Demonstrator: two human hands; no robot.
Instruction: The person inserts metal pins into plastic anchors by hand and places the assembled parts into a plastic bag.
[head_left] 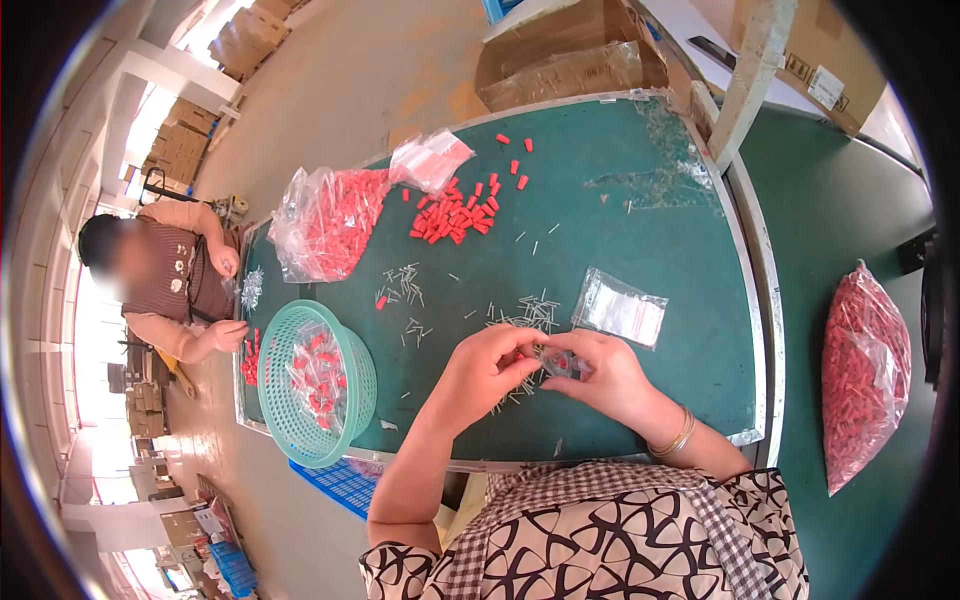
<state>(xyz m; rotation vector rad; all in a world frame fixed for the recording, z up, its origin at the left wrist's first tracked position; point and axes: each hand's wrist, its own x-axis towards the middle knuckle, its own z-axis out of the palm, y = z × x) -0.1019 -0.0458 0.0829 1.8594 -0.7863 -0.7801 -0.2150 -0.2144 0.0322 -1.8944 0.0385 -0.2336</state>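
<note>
Pinching small crinkled clear plastic bag (568, 366), right hand (612, 380): thumb and fingers closed on it, gold-coloured bangles (676, 434) at the wrist. Left hand (488, 366) meets it at the bag's left edge, thumb and fingers curled nearly together; cannot tell what, if anything, sits between those tips. Bag is held just above the table, a bit of red showing through the plastic. Loose thin silvery metal pins (537, 312) lie under and just beyond both hands. Right next to the right hand, flat clear plastic packets with a white panel (622, 308) rest on the dark green tabletop (590, 245). Farther out, a second scatter of pins (404, 284) lies to the left, one red piece near it. Beyond that, pile of small red tapered plastic plugs (456, 216), a few strays apart. Beside the pile, large clear plastic bag full of red plugs (335, 222), touching or nearly touching a flat red-and-white plastic packet bundle (430, 160). Near the left edge, round mint-green perforated plastic basket (362, 384) holds bagged red pieces. Across from it, a co-worker in a brown striped apron (180, 268), both hands at the table edge. Off right, another big clear bag of red pieces (866, 378). Brown cardboard box (570, 72) at far edge.
</note>
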